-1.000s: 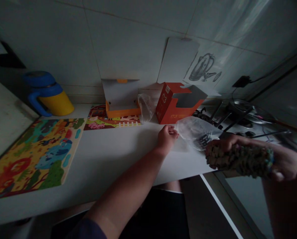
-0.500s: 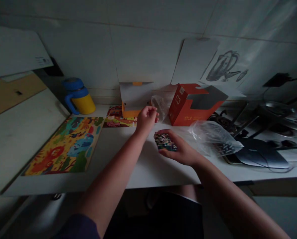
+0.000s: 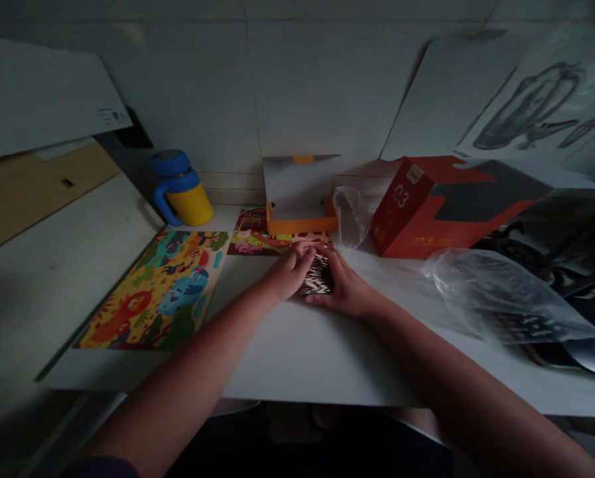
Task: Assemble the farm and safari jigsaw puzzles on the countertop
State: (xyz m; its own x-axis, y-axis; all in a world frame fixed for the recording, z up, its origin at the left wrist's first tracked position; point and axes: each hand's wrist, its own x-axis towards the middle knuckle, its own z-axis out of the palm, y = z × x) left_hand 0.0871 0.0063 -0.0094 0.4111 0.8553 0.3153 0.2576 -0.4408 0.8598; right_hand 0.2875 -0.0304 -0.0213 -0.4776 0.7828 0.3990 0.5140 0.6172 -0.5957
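Between my hands is a small stack of what look like jigsaw pieces, dark with pale edges, low over the white table. My right hand wraps round its right side, with the thumb at the near edge and the fingers along the far edge. Against the stack's left side, my left hand has its fingers bent and drawn together; its fingertips meet those of the right hand at the top. The fingers partly cover the stack, so whether it rests on the table is hidden.
An animal picture sheet lies left, with a blue-and-yellow jug behind it. An open orange-rimmed box stands on a second picture sheet. At right are a red box and a clear plastic bag.
My left hand has come down and back to meet the stack's left side. My right hand still holds the stack, now turned more upright. The camera view has shifted.
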